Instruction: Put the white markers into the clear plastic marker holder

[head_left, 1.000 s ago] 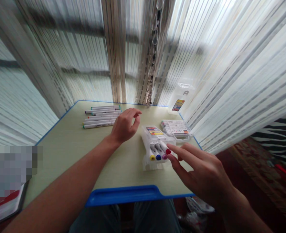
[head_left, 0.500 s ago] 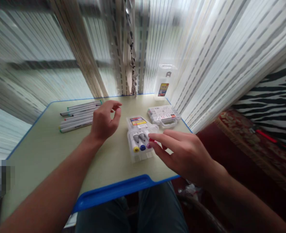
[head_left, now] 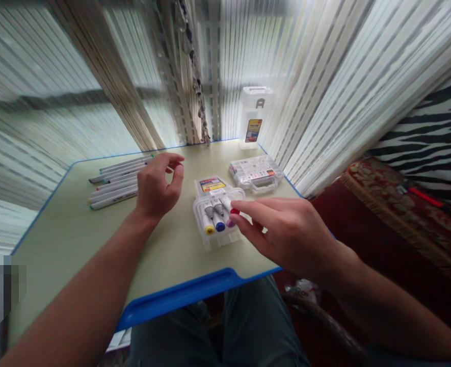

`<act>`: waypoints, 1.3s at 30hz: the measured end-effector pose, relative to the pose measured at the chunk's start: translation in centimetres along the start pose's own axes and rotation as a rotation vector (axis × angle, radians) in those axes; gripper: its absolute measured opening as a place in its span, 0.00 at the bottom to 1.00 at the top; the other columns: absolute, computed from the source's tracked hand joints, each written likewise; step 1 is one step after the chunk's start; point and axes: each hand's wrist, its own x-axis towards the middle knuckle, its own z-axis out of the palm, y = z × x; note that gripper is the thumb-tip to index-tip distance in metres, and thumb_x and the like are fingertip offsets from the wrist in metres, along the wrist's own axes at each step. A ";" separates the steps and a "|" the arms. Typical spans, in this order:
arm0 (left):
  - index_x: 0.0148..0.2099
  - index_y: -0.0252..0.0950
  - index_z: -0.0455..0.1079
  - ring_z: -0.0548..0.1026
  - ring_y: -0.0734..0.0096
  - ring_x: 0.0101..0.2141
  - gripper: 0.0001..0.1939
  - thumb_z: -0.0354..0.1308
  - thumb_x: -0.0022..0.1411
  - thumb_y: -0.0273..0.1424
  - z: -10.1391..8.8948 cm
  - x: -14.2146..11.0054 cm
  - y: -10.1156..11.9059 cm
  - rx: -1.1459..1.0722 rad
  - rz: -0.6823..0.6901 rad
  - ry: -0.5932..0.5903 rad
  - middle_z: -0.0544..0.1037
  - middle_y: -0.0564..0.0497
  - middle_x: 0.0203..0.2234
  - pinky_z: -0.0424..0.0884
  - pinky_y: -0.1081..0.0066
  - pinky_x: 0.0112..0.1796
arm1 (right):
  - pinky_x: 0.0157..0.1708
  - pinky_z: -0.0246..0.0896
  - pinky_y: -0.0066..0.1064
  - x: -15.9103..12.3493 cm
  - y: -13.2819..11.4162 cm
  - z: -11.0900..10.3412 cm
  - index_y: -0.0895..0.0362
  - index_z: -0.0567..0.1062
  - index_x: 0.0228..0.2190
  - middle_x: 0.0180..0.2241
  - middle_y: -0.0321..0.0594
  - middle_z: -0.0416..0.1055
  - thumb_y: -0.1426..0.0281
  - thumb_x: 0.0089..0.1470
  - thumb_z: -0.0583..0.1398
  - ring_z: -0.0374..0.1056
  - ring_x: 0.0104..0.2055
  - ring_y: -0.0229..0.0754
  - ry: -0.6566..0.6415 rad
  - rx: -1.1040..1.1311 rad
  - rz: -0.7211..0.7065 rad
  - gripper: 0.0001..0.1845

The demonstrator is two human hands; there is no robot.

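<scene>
A clear plastic marker case [head_left: 212, 243] lies open on the table, holding several white markers with coloured ends. Yellow [head_left: 209, 230] and blue [head_left: 220, 227] ends show at its front, with a purple end [head_left: 230, 223] beside them. At the case's right side, my right hand [head_left: 286, 224] pinches a red-ended marker [head_left: 234, 210] between thumb and index finger. My left hand [head_left: 158, 183] hovers over the table left of the case, fingers loosely curved, thumb apart, nothing visible in it. Several white markers [head_left: 118, 188] lie in a row beyond it, partly hidden by the hand.
A closed clear case with a handle [head_left: 256, 173] lies at the table's right. Behind it, a tall clear case [head_left: 251, 109] stands upright. The table [head_left: 76, 244] has a blue rim with a trough [head_left: 179, 298] in front. String curtains hang behind.
The view has shifted slightly, so the table things appear a little higher and further left. My right thumb and index finger have come closer together around the red end. My left hand keeps its pose.
</scene>
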 end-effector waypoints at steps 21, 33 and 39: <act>0.44 0.35 0.75 0.77 0.67 0.32 0.12 0.53 0.64 0.32 -0.8 0.7 -0.1 0.019 -0.088 -0.026 0.82 0.48 0.34 0.74 0.67 0.41 | 0.22 0.60 0.28 1.9 1.1 -1.6 0.55 0.82 0.31 0.19 0.32 0.74 0.69 0.61 0.64 0.66 0.18 0.33 0.360 0.184 0.073 0.07; 0.35 0.36 0.77 0.79 0.65 0.29 0.10 0.56 0.61 0.33 -5.4 0.8 -1.3 0.099 -0.293 -0.161 0.82 0.48 0.28 0.73 0.67 0.36 | 0.19 0.56 0.26 4.8 3.6 -0.7 0.57 0.80 0.27 0.19 0.33 0.72 0.68 0.60 0.65 0.62 0.19 0.32 0.399 0.548 0.086 0.10; 0.38 0.35 0.78 0.79 0.66 0.31 0.13 0.55 0.65 0.37 -3.1 0.7 1.4 -0.139 -0.119 -0.218 0.83 0.47 0.32 0.74 0.68 0.38 | 0.25 0.59 0.28 0.0 2.2 -0.1 0.59 0.81 0.44 0.23 0.33 0.72 0.67 0.60 0.66 0.66 0.22 0.34 0.153 0.264 -0.150 0.12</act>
